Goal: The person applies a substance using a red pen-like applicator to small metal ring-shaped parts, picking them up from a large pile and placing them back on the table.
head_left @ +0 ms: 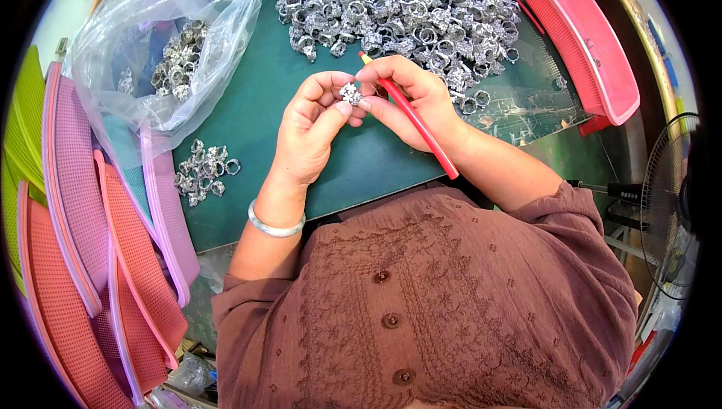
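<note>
My left hand (312, 123) pinches a silver-coloured ring (350, 94) with a cluster of sparkling stones, held above the green tabletop (278, 202). My right hand (421, 104) is closed around a long red pencil-like stick (421, 129) with a yellowish, dark-tipped end. The stick slants across the hand, tip up and away from me. Fingers of the right hand also meet the ring beside the left fingertips. The ring's band is mostly hidden by the fingers. Just beyond my hands lies a large heap of similar rings (398, 6).
A smaller pile of rings (203, 172) lies left of my left forearm. Behind it, a clear plastic bag (226, 55) holds more rings. Pink, purple and green perforated baskets (79, 176) crowd the left side. A pink basket (583, 40) stands far right, a fan (669, 206) nearer.
</note>
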`<state>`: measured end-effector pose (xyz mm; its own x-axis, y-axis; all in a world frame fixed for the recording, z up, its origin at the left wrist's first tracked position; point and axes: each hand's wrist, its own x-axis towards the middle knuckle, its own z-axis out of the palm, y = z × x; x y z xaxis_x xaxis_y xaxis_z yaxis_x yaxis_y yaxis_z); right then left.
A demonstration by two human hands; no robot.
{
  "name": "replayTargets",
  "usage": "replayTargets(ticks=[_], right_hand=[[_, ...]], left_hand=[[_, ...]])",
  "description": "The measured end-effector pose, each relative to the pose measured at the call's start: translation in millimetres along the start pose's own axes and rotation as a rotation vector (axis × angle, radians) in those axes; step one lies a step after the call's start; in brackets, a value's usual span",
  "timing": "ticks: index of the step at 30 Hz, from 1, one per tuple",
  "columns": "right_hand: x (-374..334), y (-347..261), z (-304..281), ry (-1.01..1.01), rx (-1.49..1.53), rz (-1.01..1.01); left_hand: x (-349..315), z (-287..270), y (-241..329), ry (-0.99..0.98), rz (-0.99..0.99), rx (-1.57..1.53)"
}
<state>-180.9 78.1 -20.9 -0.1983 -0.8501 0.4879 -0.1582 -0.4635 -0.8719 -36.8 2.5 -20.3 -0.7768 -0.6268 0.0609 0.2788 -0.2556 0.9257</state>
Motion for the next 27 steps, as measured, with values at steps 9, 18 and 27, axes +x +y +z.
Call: replayTargets(ticks=[9,18,27], right_hand=[[0.2,-0.6,-0.7,0.001,0.093,0.052],[0.3,-1.9,-1.9,-0.011,0.088,0.055],[-0.2,0.2,-3.3,-0.014,0.061,0.054]], left_hand=[[0.0,0.8,-1.2,0.008,0.015,0.007],[0.0,0.5,-3.3,0.016,0.04,0.019],[-0.4,0.2,-4.4,0.009,0.069,0.019]])
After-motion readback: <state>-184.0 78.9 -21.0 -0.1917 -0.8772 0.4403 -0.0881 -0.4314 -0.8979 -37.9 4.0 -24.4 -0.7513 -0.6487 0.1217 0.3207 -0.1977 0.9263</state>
